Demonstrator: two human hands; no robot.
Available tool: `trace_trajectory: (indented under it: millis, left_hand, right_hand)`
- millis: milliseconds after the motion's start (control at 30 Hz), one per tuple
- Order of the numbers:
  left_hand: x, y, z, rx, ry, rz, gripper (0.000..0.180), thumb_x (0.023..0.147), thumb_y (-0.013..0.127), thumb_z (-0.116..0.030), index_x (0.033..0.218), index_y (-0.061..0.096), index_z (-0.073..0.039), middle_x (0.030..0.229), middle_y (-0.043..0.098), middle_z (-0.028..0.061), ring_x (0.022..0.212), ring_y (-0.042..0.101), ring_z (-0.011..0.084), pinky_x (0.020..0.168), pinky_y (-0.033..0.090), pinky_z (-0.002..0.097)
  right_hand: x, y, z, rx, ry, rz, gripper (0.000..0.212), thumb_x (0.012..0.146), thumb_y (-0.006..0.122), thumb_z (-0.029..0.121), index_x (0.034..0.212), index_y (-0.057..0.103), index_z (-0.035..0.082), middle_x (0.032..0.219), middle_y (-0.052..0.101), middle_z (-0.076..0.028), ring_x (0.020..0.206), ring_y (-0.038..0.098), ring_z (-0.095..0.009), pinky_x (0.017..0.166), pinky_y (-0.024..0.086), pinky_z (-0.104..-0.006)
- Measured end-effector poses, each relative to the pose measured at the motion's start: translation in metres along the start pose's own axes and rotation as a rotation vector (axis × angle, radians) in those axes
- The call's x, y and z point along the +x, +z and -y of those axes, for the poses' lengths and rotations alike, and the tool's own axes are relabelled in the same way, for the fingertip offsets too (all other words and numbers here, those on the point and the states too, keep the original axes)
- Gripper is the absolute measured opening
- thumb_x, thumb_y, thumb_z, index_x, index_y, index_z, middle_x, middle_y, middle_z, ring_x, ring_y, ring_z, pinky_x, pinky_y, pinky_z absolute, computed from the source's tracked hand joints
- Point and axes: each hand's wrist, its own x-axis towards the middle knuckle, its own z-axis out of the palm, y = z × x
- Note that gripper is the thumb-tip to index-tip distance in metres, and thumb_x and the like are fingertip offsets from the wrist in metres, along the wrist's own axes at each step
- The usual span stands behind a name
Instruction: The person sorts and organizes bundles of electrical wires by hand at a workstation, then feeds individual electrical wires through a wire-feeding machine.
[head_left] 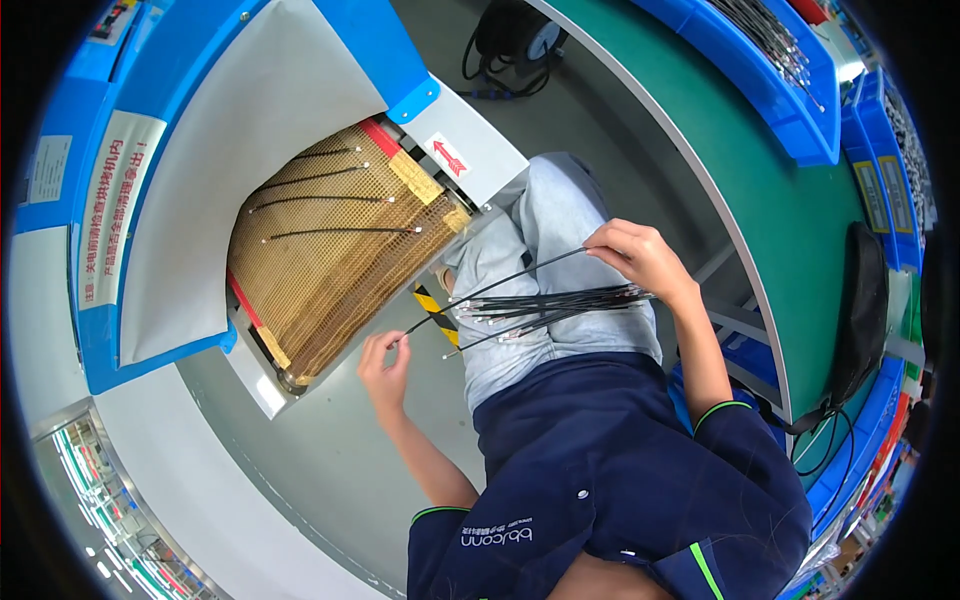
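Note:
A thin black cable (500,286) is stretched between my two hands above my lap. My left hand (384,366) pinches its lower left end, and my right hand (632,254) pinches the upper right end. Under it, a loose bundle of black cables (560,304) with silvery ends lies across my thighs. To the left, several similar cables (340,232) rest spaced apart on the brown mesh belt (330,290) of a blue and white conveyor machine. Neither hand touches the belt.
The machine's pale curtain (200,210) hangs over the belt's far part. At right stands a green-topped table (700,130) with a curved-looking edge, bearing a blue bin (800,120) of cables and a black pouch (858,310). A cable reel (520,35) sits on the floor ahead.

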Motion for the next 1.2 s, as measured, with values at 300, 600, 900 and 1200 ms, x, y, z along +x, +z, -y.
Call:
trace_trajectory:
  millis: [300,600,900,1200]
  left_hand:
    - [-0.003,-0.008,0.001,0.011,0.025,-0.003,0.014,0.069,0.068,0.005,0.079,0.062,-0.001,0.073,0.059,0.0071,0.066,0.055,0.0176,0.060,0.045,0.0264]
    - [-0.001,-0.012,-0.003,0.001,0.052,-0.011,0.012,0.070,0.066,0.007,0.079,0.061,0.000,0.072,0.059,0.0064,0.065,0.054,0.0149,0.060,0.045,0.0246]
    - [-0.001,-0.016,0.001,0.018,0.032,-0.003,0.014,0.069,0.067,0.005,0.080,0.062,-0.001,0.074,0.060,0.0073,0.067,0.056,0.0191,0.061,0.045,0.0274]
    - [0.033,-0.041,0.029,0.121,0.043,-0.047,0.008,0.074,0.064,0.003,0.080,0.060,0.000,0.074,0.059,0.0061,0.065,0.055,0.0148,0.059,0.044,0.0255]
  right_hand:
    - [-0.002,0.005,-0.003,0.040,-0.046,-0.007,0.005,0.077,0.065,0.006,0.080,0.063,0.003,0.073,0.059,-0.007,0.064,0.058,-0.022,0.057,0.047,-0.0306]
    - [-0.001,0.004,0.000,0.061,-0.091,-0.011,0.006,0.077,0.067,0.007,0.079,0.064,0.003,0.069,0.058,-0.007,0.061,0.057,-0.021,0.054,0.045,-0.0305]
    - [0.000,0.008,0.002,0.084,-0.067,-0.002,0.005,0.073,0.069,0.004,0.075,0.064,0.003,0.067,0.058,-0.004,0.059,0.056,-0.016,0.050,0.043,-0.0274]
    - [0.018,0.043,0.013,0.077,-0.046,0.029,0.007,0.073,0.066,0.008,0.077,0.062,0.005,0.069,0.058,-0.006,0.060,0.058,-0.019,0.054,0.047,-0.0298]
